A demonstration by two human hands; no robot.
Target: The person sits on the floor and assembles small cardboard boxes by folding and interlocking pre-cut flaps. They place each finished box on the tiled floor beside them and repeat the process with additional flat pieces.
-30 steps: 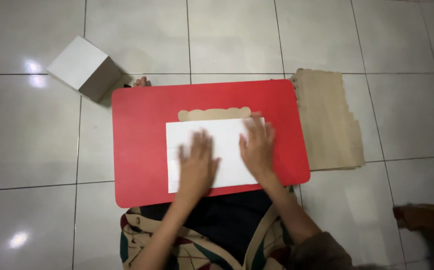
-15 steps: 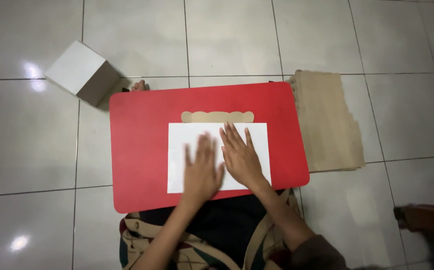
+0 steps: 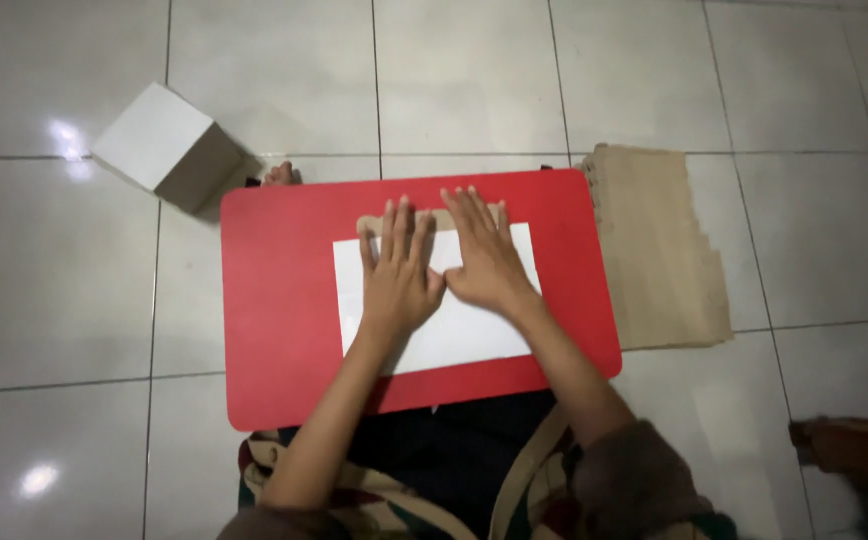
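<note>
Both hands lie flat and open, palms down, on a white sheet [image 3: 454,335] that rests in the middle of a red board [image 3: 274,300]. The left hand [image 3: 397,275] and the right hand [image 3: 482,255] sit side by side, thumbs nearly touching, fingers spread and reaching past the sheet's far edge onto a tan strip [image 3: 366,222] with a scalloped edge that peeks out there. Neither hand grips anything; they only press down.

The sheet looks thin and light, probably paper: limp, easy to crease or tear, and likely to slide on the smooth board unless pinned. Flat palm pressure suits it; to lift it, a corner or a free edge, such as the near left one, seems the best place to pinch. The strip looks like thin card, somewhat stiffer.

Right of the board lies a torn cardboard piece [image 3: 659,250] on the tiled floor [image 3: 54,300]. A small box [image 3: 169,145] stands far left.
</note>
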